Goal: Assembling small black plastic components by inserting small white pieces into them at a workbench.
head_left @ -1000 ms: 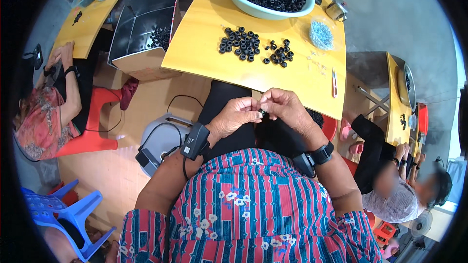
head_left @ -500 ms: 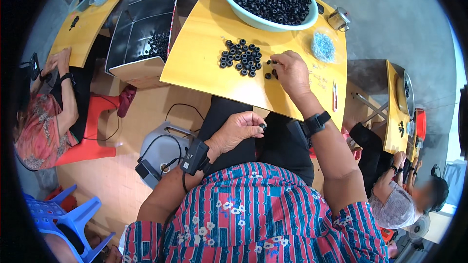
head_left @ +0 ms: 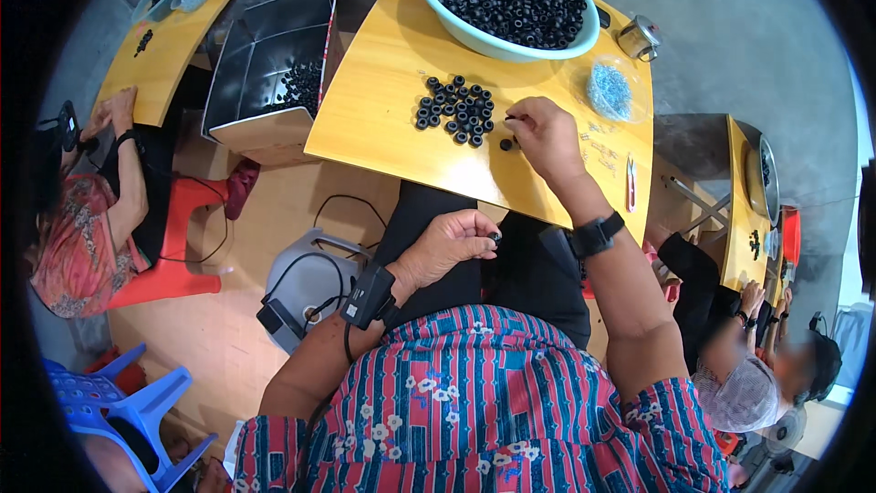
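on yellow counter (head_left: 383, 110), right hand (head_left: 543, 132) pinches one black ring (head_left: 505, 143) beside the ring pile (head_left: 456, 110); left hand (head_left: 452, 242) pinches another ring over the lap: pick singly, keeping grip light.

— Where's the left hand (head_left: 449, 246)?

— Low at about seven o'clock, drawn in over the lap, palm turned inward, fingers curled, thumb and forefinger pinched together, forearm bent at the elbow.

— And the right hand (head_left: 546, 135)?

— Stretched out toward one o'clock, arm nearly straight, palm down, fingertips pinched and pressed low.
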A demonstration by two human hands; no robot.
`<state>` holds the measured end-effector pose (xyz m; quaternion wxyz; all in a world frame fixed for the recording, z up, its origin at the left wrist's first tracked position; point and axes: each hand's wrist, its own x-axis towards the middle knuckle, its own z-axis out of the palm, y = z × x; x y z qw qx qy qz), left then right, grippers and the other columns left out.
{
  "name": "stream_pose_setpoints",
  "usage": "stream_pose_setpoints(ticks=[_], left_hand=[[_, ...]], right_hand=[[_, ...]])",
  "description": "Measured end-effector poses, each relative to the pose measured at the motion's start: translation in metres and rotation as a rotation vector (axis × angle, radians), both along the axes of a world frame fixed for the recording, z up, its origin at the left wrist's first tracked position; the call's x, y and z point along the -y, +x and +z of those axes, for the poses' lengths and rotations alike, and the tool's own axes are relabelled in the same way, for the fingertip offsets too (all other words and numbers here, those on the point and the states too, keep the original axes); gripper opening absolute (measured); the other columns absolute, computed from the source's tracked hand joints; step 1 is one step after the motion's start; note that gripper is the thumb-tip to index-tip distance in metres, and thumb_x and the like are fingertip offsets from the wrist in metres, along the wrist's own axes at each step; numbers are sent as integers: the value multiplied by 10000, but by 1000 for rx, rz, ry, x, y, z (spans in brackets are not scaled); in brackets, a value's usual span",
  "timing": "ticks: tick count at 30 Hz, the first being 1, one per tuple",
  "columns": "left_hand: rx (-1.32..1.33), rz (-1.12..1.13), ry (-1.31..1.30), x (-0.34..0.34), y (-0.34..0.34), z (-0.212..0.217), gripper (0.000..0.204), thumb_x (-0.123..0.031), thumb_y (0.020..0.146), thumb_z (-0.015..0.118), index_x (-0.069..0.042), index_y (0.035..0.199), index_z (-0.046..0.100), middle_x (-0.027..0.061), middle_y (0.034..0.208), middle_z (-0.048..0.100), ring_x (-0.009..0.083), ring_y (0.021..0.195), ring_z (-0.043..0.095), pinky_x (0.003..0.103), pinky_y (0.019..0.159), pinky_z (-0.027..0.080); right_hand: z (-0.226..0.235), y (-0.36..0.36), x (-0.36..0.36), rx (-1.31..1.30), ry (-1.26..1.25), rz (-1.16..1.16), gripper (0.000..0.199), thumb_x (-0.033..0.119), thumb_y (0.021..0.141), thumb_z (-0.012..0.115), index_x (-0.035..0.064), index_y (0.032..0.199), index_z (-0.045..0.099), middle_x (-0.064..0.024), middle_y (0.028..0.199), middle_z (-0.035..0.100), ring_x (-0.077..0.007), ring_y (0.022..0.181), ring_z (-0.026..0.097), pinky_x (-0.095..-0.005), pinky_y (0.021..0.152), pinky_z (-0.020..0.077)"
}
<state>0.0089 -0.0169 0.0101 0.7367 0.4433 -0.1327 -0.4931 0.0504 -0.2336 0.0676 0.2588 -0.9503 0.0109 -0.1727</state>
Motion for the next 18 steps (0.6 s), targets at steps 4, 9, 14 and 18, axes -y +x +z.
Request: stream_pose_setpoints(ticks=[4, 9, 14, 18], left_hand=[[20, -29, -23, -5, 1, -7, 175, -85, 886, 619, -9, 1039, 582, 42, 945, 607, 108, 842, 611, 260, 814, 519], [26, -15, -20, -3, 2, -4, 121, -29, 868, 594, -27, 989, 585, 31, 896, 613, 133, 839, 621, 272, 798, 510], [45, -18, -48, -2, 12, -8, 128, -51, 887, 606, -28, 1012, 585, 20, 933, 599, 101, 884, 597, 286, 844, 517], [86, -24, -16, -4, 14, -12, 135, -62, 886, 616, -32, 1014, 585, 13, 931, 595, 95, 889, 592, 283, 845, 516]], right_hand=[[9, -42, -13, -98, 740, -53, 66, 0, 807, 647, -15, 872, 643, -106, 841, 675, -148, 690, 637, -243, 651, 510], [4, -90, -17, -241, 1214, -104, 73, -23, 829, 625, -24, 901, 639, -103, 859, 668, -150, 726, 639, -272, 694, 537], [-9, -115, -24, -288, 1413, -164, 105, -27, 848, 607, -29, 947, 640, -116, 904, 665, -182, 772, 650, -303, 743, 551], [-16, -121, -30, -286, 1450, -170, 107, -53, 820, 624, -26, 922, 645, -113, 880, 669, -190, 789, 661, -289, 744, 548]])
